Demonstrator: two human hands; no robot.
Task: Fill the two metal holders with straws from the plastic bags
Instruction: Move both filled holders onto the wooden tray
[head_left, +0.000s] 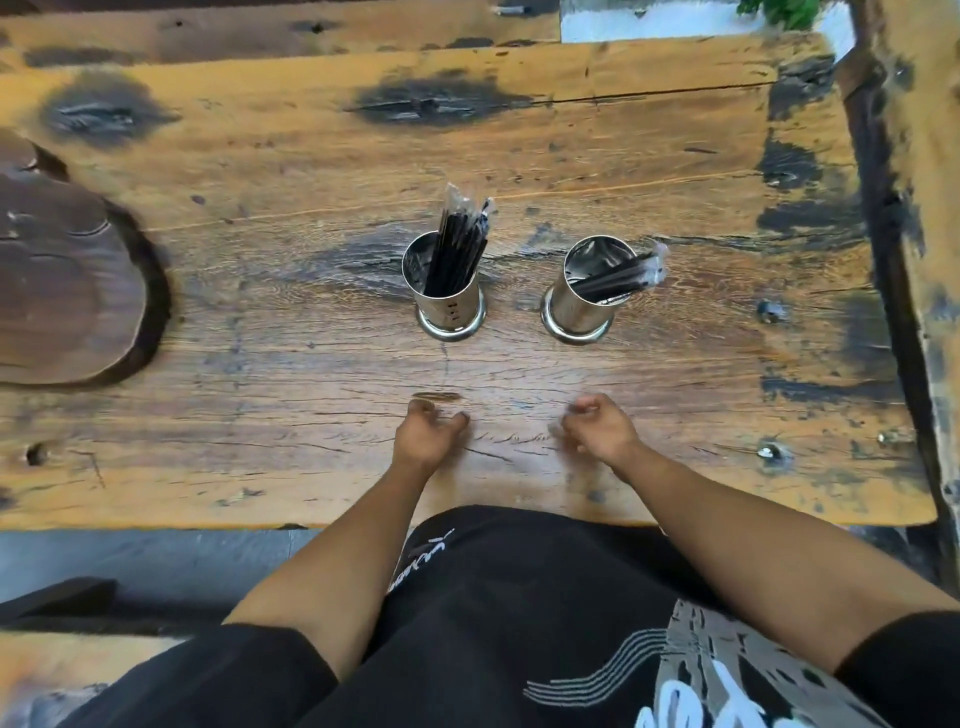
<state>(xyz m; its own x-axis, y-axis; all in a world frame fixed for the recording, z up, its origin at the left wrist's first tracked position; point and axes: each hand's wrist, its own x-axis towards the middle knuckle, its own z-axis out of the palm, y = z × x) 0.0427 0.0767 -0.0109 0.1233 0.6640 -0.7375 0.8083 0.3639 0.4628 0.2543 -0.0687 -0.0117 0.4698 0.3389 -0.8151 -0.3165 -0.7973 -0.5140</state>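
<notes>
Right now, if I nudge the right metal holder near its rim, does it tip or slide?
Probably slides rather than tips: the right metal holder stands on a flared base ring. Likely light, since it looks thin-walled and holds only a few wrapped straws. They lean hard to one side, so a push that way might tilt it. The rough wooden table may snag it.

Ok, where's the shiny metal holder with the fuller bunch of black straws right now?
In the head view, the shiny metal holder with the fuller bunch of black straws stands mid-table, on the person's left of the second metal holder, beyond the left hand.
</notes>
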